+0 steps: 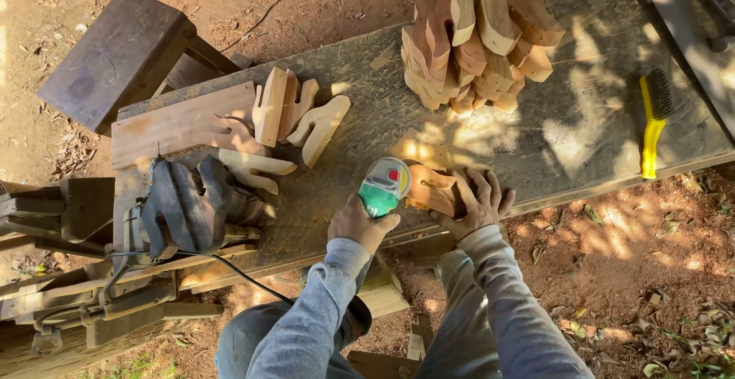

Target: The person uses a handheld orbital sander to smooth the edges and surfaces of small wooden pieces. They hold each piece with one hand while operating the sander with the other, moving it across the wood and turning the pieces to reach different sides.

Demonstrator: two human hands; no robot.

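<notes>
Outdoors, over red dirt strewn with dry leaves, a weathered plank surface (551, 142) runs across the middle of the frame in dappled sun. At its near edge, lower centre, lies a small shaped wooden piece (430, 189), its long axis roughly along the edge of the surface. The right hand (476, 204) lies spread over the piece's right end, fingers splayed and pressing it down, grasping it flat rather than clenched. Just left of it, the left hand (360, 226) is closed around the body of a green handheld power sander (384, 186), whose round head touches the left end of the piece. So the piece lies directly right of the tool and under the right hand, which is the nearer of the two; a dark cord (241, 273) trails from the tool toward the lower left.

Farther out, in the upper centre, a tall stack of similar cut wooden pieces (475, 42) stands on the surface. To the left of centre, a few paler cut pieces (295, 115) lean together beside a flat board (180, 122). A dark machine (187, 207) sits at the left end. A yellow-handled wire brush (653, 122) lies well apart at the right, and a dark wooden stool (119, 53) stands in the upper left.
</notes>
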